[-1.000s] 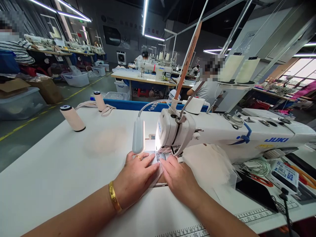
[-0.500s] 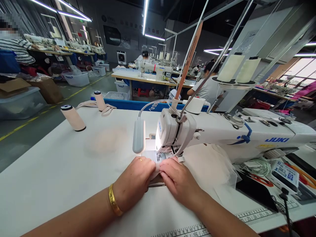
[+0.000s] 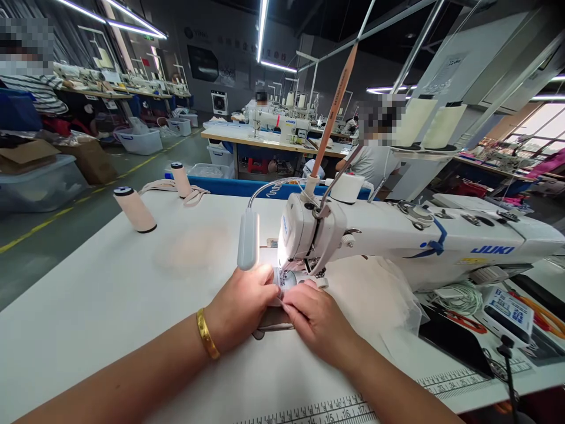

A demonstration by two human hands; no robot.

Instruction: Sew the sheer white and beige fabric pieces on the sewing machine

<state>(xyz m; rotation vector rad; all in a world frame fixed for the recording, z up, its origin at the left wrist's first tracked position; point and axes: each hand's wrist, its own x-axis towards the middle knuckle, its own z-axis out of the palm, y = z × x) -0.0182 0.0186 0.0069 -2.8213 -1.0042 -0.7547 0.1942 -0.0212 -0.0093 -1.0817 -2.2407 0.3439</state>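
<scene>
Under the lit head of a white JUKI sewing machine (image 3: 304, 232), both hands work close together in front of the needle area. My left hand (image 3: 242, 303), with a gold bangle at the wrist, has its fingers curled and its thumb pressed toward the presser foot. My right hand (image 3: 315, 312) pinches at the same spot from the right. Between the fingertips shows a small bit of pale fabric (image 3: 281, 301), mostly hidden by the hands. More sheer beige fabric (image 3: 375, 294) lies right of the needle, beneath the machine arm.
A grey lamp (image 3: 248, 238) hangs left of the needle. Two beige thread cones, the nearer cone (image 3: 135, 210) and the farther cone (image 3: 180, 180), stand at the table's far left. Printed ruler markings (image 3: 335, 410) run along the front. A black-and-white device (image 3: 507, 315) and cables lie right.
My left hand has shifted forward, closer to the lamp and presser foot, its thumb now showing on the right. My right hand has barely moved. The camera view has shifted slightly.
</scene>
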